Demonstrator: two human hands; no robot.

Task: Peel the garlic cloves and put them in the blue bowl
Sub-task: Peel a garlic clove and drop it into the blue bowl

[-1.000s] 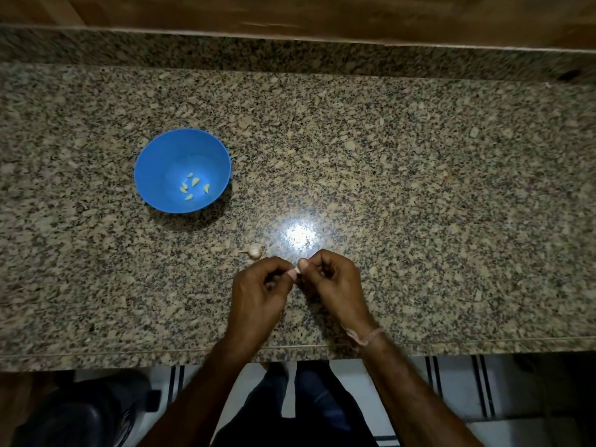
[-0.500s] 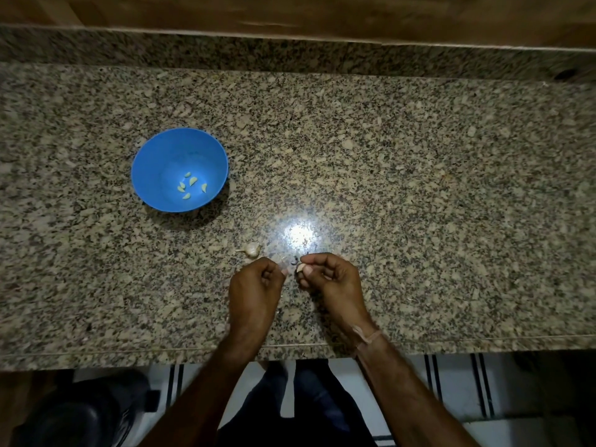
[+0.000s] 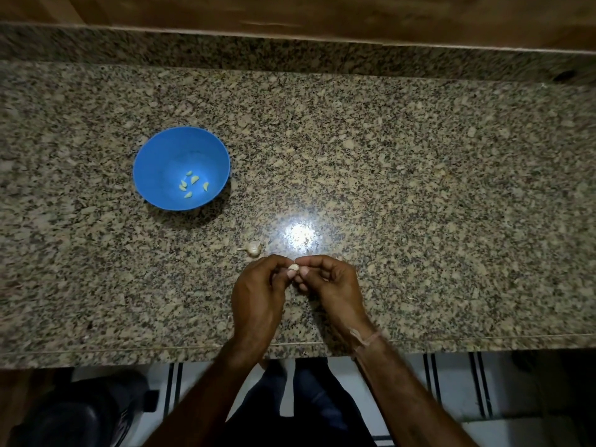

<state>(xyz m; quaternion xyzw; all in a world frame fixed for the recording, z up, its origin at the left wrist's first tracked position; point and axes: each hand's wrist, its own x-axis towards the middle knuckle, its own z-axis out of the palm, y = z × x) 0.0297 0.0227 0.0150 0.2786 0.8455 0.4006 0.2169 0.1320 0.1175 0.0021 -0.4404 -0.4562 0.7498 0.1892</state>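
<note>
A blue bowl [image 3: 151, 169] stands on the granite counter at the left, with several pale peeled cloves [image 3: 193, 185] on its bottom. Near the counter's front edge my left hand [image 3: 259, 295] and my right hand [image 3: 329, 285] meet fingertip to fingertip. Between them they pinch one small pale garlic clove [image 3: 293, 268]; most of it is hidden by the fingers. A small piece of a garlic bulb [image 3: 253, 248] lies on the counter just beyond my left hand, apart from it.
The speckled granite counter [image 3: 419, 188] runs the full width, with a raised granite lip and a wooden wall at the back. A bright light glare sits just beyond my hands. Below the front edge are my legs, a striped floor and a dark object at lower left.
My hands parted slightly half a second ago and have come together again on the clove. The bowl and the bulb piece have not moved.
</note>
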